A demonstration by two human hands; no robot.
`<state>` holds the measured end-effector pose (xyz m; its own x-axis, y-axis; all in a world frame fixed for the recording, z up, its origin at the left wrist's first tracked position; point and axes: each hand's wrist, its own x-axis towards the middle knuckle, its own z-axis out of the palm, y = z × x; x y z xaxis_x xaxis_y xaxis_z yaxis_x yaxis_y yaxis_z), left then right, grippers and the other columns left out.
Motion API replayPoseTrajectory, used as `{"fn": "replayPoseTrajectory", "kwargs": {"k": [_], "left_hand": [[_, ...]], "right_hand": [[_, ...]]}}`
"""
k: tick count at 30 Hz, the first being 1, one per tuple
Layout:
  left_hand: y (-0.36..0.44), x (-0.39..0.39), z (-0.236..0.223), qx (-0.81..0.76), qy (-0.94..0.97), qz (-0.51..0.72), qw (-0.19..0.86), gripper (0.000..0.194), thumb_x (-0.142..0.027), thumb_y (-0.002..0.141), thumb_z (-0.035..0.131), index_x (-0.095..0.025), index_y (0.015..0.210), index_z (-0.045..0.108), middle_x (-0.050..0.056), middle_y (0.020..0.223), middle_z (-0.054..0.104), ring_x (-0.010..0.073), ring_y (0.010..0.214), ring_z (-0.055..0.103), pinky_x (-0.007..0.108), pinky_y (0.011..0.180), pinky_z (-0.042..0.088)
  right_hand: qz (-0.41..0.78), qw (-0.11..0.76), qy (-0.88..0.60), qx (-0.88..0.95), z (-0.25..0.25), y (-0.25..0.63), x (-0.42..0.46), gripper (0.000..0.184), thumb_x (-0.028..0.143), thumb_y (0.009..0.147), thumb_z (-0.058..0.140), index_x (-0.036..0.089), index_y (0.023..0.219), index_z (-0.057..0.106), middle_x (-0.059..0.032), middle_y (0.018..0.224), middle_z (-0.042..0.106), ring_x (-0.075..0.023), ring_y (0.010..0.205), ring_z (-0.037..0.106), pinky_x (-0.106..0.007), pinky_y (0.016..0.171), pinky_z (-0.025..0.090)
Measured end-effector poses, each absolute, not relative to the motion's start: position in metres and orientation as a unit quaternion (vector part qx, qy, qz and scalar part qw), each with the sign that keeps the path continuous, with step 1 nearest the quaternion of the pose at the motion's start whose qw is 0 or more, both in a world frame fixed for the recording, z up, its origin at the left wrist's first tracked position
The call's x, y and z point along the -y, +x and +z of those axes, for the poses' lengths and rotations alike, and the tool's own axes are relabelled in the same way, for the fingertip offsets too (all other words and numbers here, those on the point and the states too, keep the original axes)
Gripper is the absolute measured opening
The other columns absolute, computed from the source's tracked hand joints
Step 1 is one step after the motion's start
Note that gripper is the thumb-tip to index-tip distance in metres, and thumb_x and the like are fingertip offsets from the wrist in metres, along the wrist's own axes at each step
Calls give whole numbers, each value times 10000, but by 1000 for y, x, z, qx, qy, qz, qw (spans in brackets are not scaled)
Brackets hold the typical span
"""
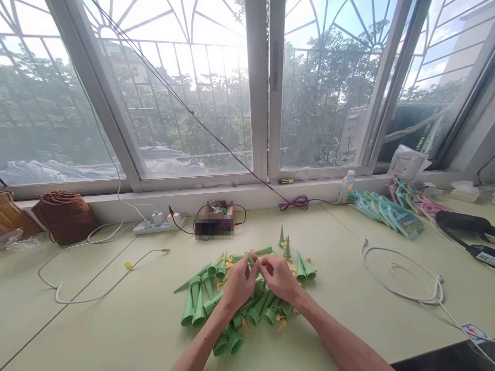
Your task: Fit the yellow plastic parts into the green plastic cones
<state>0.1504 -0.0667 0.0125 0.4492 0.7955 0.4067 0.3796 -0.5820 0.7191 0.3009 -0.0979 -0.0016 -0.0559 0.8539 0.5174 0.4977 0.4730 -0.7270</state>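
Note:
My left hand (244, 278) is closed on a green plastic cone (251, 259), whose tip shows between the fingers. Close beside it, my right hand (279, 277) has its fingertips pinched together at the cone; a bit of yellow shows there, probably a small yellow piece, though the fingers cover most of it. Under and around both hands lies a pile of green cones (199, 306) with hollow round bases. Small yellow plastic pieces (282, 325) are scattered among them. Behind my right hand, two green cones (286, 248) stand upright, and more cones (307, 269) lean together to its right.
A white power strip (157, 225), a small box (214, 224) and a coiled cable (294, 203) lie along the window sill. White cables (402, 296) loop at both sides. Packaged pastel hangers (396, 214), a bottle (345, 186) and a brown pouch (67, 216) stand farther off.

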Motion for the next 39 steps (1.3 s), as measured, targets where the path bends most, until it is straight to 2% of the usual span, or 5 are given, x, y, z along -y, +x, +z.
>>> {"fn": "replayPoseTrajectory", "kwargs": {"k": [22, 39], "left_hand": [[152, 65, 10, -372, 809, 376, 257, 175, -342, 939, 426, -202, 901, 523, -79, 545, 364, 124, 469, 334, 220, 498, 258], [151, 66, 10, -366, 810, 378, 259, 217, -373, 953, 402, -205, 877, 516, -72, 542, 367, 126, 458, 331, 226, 496, 263]], "right_hand": [[187, 488, -482, 703, -3, 301, 97, 238, 244, 934, 479, 186, 703, 488, 26, 608, 473, -115, 534, 383, -241, 510, 288], [190, 488, -479, 704, 0, 301, 98, 232, 250, 935, 479, 187, 711, 492, 18, 625, 497, -119, 542, 413, -235, 518, 307]]}}
